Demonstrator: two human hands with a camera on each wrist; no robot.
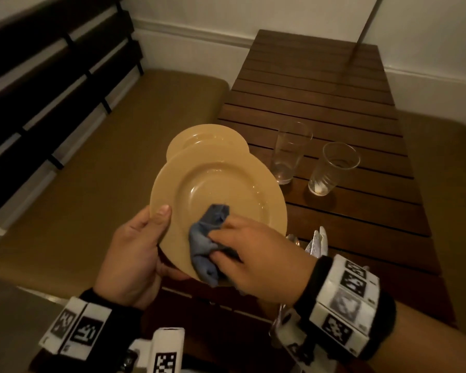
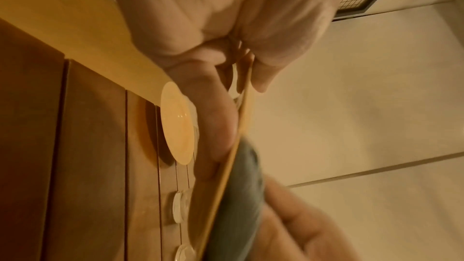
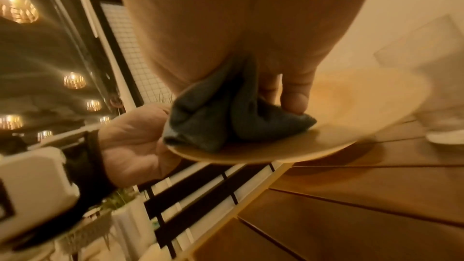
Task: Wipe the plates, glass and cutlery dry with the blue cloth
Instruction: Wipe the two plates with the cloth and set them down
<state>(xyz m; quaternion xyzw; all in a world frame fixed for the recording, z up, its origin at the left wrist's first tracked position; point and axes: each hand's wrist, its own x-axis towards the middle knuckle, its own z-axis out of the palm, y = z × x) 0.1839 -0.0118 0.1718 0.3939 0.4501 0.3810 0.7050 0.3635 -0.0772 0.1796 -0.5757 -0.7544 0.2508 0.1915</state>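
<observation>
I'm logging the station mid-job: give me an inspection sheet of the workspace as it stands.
Surface: slatted wooden table, dark brown.
Job's things: held plate being wiped with blue cloth; second plate, two glasses, cutlery on the table.
Clutter: nothing seen.
Grippers: left hand grips the held plate's rim; right hand grips the cloth.
Cables: nothing seen.
Surroundings: cushioned bench, white wall.

Slatted wooden table (image 1: 320, 84), white wall (image 1: 199, 14), dim light
</observation>
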